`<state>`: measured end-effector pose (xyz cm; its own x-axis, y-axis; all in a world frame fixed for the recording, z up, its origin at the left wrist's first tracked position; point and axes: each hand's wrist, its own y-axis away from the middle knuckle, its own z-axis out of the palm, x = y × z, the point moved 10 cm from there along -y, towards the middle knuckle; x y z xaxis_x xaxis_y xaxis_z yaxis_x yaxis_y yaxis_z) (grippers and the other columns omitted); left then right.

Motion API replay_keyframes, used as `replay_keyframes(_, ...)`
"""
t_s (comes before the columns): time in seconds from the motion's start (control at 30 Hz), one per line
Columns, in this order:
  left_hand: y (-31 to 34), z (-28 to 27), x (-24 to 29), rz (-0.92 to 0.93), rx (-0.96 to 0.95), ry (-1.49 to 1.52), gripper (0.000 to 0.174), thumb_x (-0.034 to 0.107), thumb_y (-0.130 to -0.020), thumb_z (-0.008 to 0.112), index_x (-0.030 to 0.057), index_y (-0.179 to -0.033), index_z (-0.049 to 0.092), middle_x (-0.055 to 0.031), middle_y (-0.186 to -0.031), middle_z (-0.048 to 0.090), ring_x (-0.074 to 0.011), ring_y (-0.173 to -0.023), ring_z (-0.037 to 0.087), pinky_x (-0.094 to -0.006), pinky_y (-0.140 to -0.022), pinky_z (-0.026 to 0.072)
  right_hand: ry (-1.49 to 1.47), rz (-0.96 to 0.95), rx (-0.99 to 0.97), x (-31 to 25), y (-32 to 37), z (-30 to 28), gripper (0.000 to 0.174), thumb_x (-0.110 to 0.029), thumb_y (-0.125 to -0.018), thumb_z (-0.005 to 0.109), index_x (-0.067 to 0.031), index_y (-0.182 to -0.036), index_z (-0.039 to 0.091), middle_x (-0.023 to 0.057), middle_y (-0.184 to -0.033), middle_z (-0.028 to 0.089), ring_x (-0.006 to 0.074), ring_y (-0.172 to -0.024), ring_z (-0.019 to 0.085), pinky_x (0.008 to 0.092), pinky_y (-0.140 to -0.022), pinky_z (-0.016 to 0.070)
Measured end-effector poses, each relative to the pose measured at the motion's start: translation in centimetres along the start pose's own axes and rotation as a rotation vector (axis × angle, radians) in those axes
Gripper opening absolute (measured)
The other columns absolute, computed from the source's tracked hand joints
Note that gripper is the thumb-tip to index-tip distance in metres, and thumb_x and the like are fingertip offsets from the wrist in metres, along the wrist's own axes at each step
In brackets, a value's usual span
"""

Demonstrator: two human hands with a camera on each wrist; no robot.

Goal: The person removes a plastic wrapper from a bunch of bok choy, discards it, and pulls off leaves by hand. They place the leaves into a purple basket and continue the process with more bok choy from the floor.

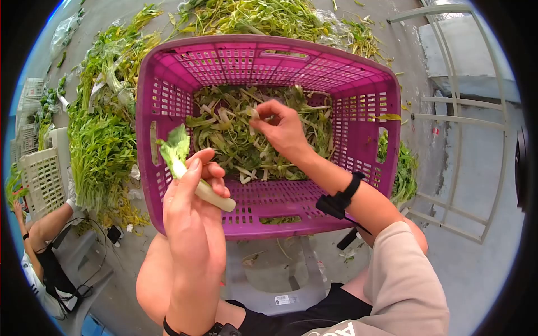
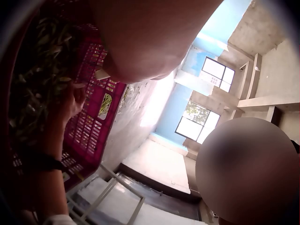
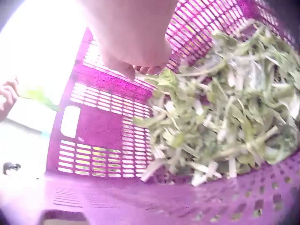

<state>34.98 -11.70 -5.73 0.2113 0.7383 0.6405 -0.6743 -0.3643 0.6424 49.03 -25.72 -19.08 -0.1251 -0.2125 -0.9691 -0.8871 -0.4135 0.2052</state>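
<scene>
My left hand (image 1: 193, 207) is raised at the near left rim of a purple plastic basket (image 1: 263, 224). It holds a thick, pale vegetable stalk (image 1: 216, 196) with a green leafy top, laid slantwise across the fingers with the thumb against it. The stalk's cut end pokes out below the hand in the left wrist view. Inside the basket, my right hand (image 1: 284, 130) pinches a pale scrap of leaf stalk (image 1: 254, 113) between thumb and fingers. Below it lie heaped trimmed leaves and stalk pieces (image 3: 225, 108).
Leafy greens (image 1: 106, 151) lie in a big pile left of the basket, with yellowing ones (image 1: 252, 17) behind it. A metal frame (image 1: 459, 117) stands at right. Under the basket's near side is a grey plastic stool (image 1: 286, 299). Another person's arm (image 1: 47, 227) shows at far left beside a pale crate (image 1: 42, 176).
</scene>
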Motion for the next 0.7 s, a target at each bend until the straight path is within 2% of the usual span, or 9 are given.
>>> replay_keyframes(0.1,0.1,0.5,-0.9,-0.053,-0.025,0.047,0.036,0.031,-0.103,0.052,-0.0018,-0.115,0.062,-0.0063,-0.091,0.061,-0.0111,-0.078,0.054,-0.0254,-0.069,0.0439,-0.204,-0.384,0.021,-11.5,2.2,0.6,0.017,0.005,-0.080,0.074,-0.0031,-0.094,0.068,0.0054,-0.093,0.063,0.0156,-0.088,0.064,0.0280,-0.074,0.0530)
replay_keyframes(0.17,0.3,1.3,-0.6,-0.073,-0.061,0.079,0.038,0.037,-0.105,0.049,0.0019,-0.117,0.058,-0.0041,-0.092,0.060,-0.0103,-0.080,0.053,-0.0251,-0.069,0.0434,-0.003,-0.657,-0.037,-17.4,4.9,1.6,0.020,0.009,-0.076,0.073,-0.0037,-0.091,0.070,0.0078,-0.095,0.065,0.0203,-0.085,0.066,0.0284,-0.074,0.0542)
replay_keyframes(0.27,0.3,1.2,-0.4,-0.034,-0.013,0.107,0.027,0.032,-0.104,0.050,0.0082,-0.114,0.059,0.0008,-0.093,0.061,-0.0081,-0.081,0.055,-0.0249,-0.068,0.0431,-0.111,-0.615,-0.254,-18.9,6.0,3.3,0.024,0.009,-0.076,0.073,-0.0036,-0.095,0.073,0.0107,-0.098,0.069,0.0232,-0.086,0.069,0.0321,-0.075,0.0563)
replay_keyframes(0.37,0.3,0.5,-0.6,-0.051,-0.008,0.066,0.026,0.027,-0.105,0.048,0.0070,-0.119,0.057,-0.0033,-0.102,0.065,-0.0113,-0.087,0.060,-0.0274,-0.072,0.0479,-0.170,-0.576,-0.395,-19.0,5.8,3.0,0.020,0.008,-0.077,0.074,-0.0019,-0.095,0.073,0.0108,-0.097,0.071,0.0232,-0.088,0.071,0.0311,-0.077,0.0564)
replay_keyframes(0.43,0.0,0.2,0.0,-0.002,-0.021,0.001,0.017,0.023,-0.101,0.057,0.0068,-0.107,0.059,-0.0030,-0.093,0.063,-0.0090,-0.078,0.056,-0.0254,-0.068,0.0459,-0.308,-0.484,-0.528,-18.4,5.1,2.7,0.019,0.006,-0.081,0.073,0.0006,-0.099,0.072,0.0095,-0.094,0.072,0.0205,-0.092,0.071,0.0300,-0.080,0.0562)
replay_keyframes(0.5,0.0,0.0,1.1,0.062,-0.018,-0.003,0.016,0.021,-0.101,0.057,0.0058,-0.104,0.059,-0.0038,-0.089,0.064,-0.0098,-0.076,0.056,-0.0249,-0.069,0.0462,-0.311,-0.220,-0.463,-13.9,1.5,0.5,0.017,0.000,-0.086,0.071,0.0006,-0.103,0.071,0.0084,-0.095,0.072,0.0172,-0.090,0.070,0.0298,-0.079,0.0560)
replay_keyframes(0.57,0.0,0.1,1.2,0.060,-0.021,0.021,0.015,0.020,-0.102,0.056,0.0052,-0.104,0.058,-0.0051,-0.087,0.065,-0.0104,-0.074,0.056,-0.0247,-0.069,0.0463,0.064,-0.040,-0.412,-6.3,-1.8,-2.4,0.017,-0.011,-0.090,0.069,-0.0012,-0.105,0.071,0.0069,-0.095,0.072,0.0146,-0.088,0.069,0.0307,-0.076,0.0555)
replay_keyframes(0.63,-0.2,0.2,0.9,0.058,-0.015,-0.043,0.016,0.021,-0.102,0.056,0.0050,-0.105,0.057,-0.0079,-0.089,0.067,-0.0105,-0.074,0.057,-0.0242,-0.069,0.0469,0.475,0.147,-0.507,4.6,-2.6,-4.9,0.022,-0.020,-0.089,0.069,-0.0045,-0.104,0.073,0.0082,-0.098,0.073,0.0183,-0.085,0.070,0.0345,-0.075,0.0552)
replay_keyframes(0.7,0.3,0.6,0.6,0.041,-0.021,-0.037,0.018,0.020,-0.102,0.055,0.0034,-0.109,0.057,-0.0106,-0.095,0.069,-0.0109,-0.076,0.059,-0.0251,-0.068,0.0480,0.888,0.169,-0.743,15.8,0.1,-7.2,0.027,-0.026,-0.085,0.066,-0.0038,-0.098,0.074,0.0149,-0.097,0.073,0.0283,-0.086,0.071,0.0420,-0.076,0.0543)
